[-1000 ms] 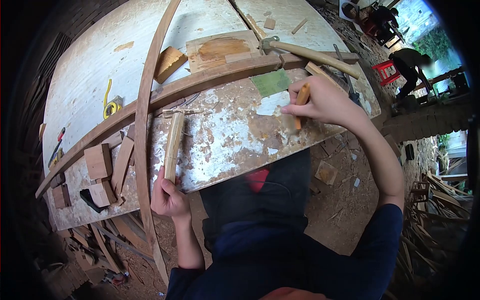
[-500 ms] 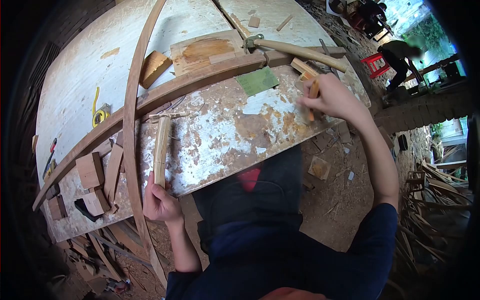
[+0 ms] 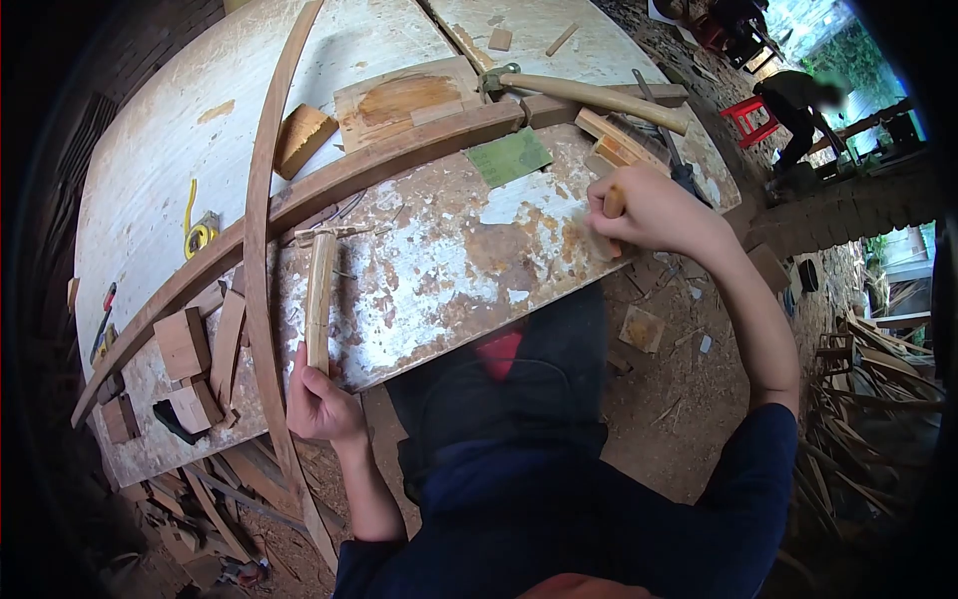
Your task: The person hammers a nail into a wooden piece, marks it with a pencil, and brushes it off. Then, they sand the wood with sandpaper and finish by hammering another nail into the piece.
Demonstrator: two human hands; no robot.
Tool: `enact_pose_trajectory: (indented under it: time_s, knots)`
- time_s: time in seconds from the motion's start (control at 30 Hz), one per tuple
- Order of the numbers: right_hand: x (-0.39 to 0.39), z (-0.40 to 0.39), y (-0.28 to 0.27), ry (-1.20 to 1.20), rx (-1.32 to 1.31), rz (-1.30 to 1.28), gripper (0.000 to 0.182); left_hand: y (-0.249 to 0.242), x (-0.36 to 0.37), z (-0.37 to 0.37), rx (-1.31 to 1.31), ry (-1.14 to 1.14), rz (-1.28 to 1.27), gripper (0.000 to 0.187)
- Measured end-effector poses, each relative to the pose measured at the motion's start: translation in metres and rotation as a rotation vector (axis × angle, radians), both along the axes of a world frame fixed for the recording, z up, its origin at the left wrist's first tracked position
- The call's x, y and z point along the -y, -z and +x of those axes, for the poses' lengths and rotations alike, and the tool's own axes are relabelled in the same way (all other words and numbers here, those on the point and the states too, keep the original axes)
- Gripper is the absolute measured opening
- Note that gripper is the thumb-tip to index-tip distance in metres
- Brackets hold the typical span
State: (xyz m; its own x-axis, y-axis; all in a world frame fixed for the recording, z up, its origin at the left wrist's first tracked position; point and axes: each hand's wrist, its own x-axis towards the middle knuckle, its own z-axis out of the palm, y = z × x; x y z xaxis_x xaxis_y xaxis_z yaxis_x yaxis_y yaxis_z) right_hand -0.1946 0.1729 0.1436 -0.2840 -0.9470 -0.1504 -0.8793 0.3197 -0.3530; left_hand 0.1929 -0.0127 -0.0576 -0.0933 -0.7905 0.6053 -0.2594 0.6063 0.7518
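Pale wooden stick [image 3: 320, 290] is held in left hand [image 3: 325, 404], left of centre in the frame. Lower end is gripped between thumb and fingers at the near edge of the workbench [image 3: 429, 299]; the rest points up the frame over the worn surface. Stick looks straight and slim, yellowish, with darker streaks run lengthwise and a faint mark across the middle. Its upper end is seen right by a thin rough strip [image 3: 344, 232] laid crosswise; whether they touch can't be told.

Orange-brown tool [image 3: 615, 203] is clenched in right hand [image 3: 654, 212], right of centre. Rounded top end is exposed above the fist; lower end is blurred near the bench edge, so tip type can't be told. Middle is covered by the fingers.

Around them: green sheet [image 3: 509, 158] is laid flat, up and left of right hand. Light wooden piece [image 3: 621, 138] is placed just above that hand, with hammer [image 3: 599, 94] above it. Curved beam [image 3: 399, 165] is crossed by long curved strip [image 3: 256, 215] left of the stick. Yellow tape measure [image 3: 202, 233] is left further left, tape partly out. Brown blocks [image 3: 182, 342] are grouped lower left. Bent-over person [image 3: 793, 108] is seen by red stool [image 3: 748, 121], upper right.
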Motion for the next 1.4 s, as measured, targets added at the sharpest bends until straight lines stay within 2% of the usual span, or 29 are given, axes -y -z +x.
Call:
enact_pose_trajectory:
  time_s: [0.07, 0.1, 0.2, 0.3, 0.4, 0.5, 0.6, 0.7, 0.8, 0.9, 1.0, 1.03, 1.07, 1.13, 1.23, 1.33, 1.37, 1.4]
  knots:
    - [0.002, 0.01, 0.004, -0.051, -0.378, 0.044, 0.027, 0.001, -0.001, -0.004, -0.031, -0.007, 0.018, 0.036]
    - [0.017, 0.023, -0.007, 0.072, -0.21, 0.096, 0.028, 0.001, -0.001, -0.005, -0.046, -0.007, 0.025, 0.036]
    - [0.041, 0.043, -0.01, -0.228, 0.134, -0.027, 0.028, -0.004, -0.001, -0.003, -0.011, -0.016, 0.03, 0.036]
    - [0.038, 0.051, 0.011, -0.132, -0.303, 0.112, 0.023, -0.001, 0.0, -0.001, -0.02, 0.005, 0.046, 0.036]
    - [0.052, 0.058, 0.001, -0.228, 0.228, -0.062, 0.021, -0.002, -0.001, -0.005, -0.028, -0.009, 0.004, 0.036]
    - [0.037, 0.067, 0.0, -0.221, -0.098, 0.221, 0.019, 0.001, 0.0, -0.004, -0.044, -0.006, -0.003, 0.036]
    - [0.031, 0.061, -0.009, -0.227, -0.016, 0.205, 0.02, -0.003, -0.001, -0.003, -0.006, -0.01, -0.018, 0.037]
    - [0.018, 0.052, 0.008, -0.213, 0.126, 0.118, 0.021, -0.004, -0.001, -0.005, -0.007, -0.02, -0.016, 0.037]
    - [-0.006, 0.053, -0.014, -0.138, -0.282, 0.247, 0.021, -0.001, -0.001, -0.007, -0.041, -0.031, 0.004, 0.037]
    - [-0.01, 0.042, -0.006, -0.185, 0.138, 0.061, 0.021, 0.001, -0.001, -0.004, -0.029, -0.022, -0.005, 0.037]
    - [-0.032, 0.016, 0.013, -0.008, -0.442, 0.406, 0.022, -0.005, -0.001, -0.005, 0.005, -0.017, -0.01, 0.037]
    - [-0.027, 0.016, -0.007, 0.031, -0.255, 0.398, 0.024, -0.005, -0.001, -0.006, 0.005, -0.016, -0.015, 0.037]
    - [-0.027, 0.009, -0.016, 0.006, 0.084, 0.189, 0.027, -0.004, -0.001, -0.006, 0.005, -0.017, -0.019, 0.037]
    - [-0.03, -0.005, -0.009, 0.061, 0.167, 0.182, 0.029, -0.002, -0.001, -0.003, 0.008, -0.022, -0.019, 0.037]
    - [-0.047, -0.021, 0.007, 0.164, -0.355, 0.414, 0.032, 0.0, 0.002, -0.003, 0.003, -0.016, -0.025, 0.037]
    - [-0.041, -0.019, -0.018, 0.27, 0.367, 0.14, 0.031, 0.001, 0.001, -0.003, -0.002, -0.016, -0.012, 0.037]
    - [-0.059, -0.041, 0.014, 0.075, 0.179, 0.039, 0.029, 0.001, -0.001, -0.003, -0.006, -0.02, 0.01, 0.037]
    - [-0.059, -0.04, 0.012, 0.128, 0.042, 0.183, 0.028, 0.0, -0.001, -0.003, -0.011, -0.025, 0.028, 0.038]
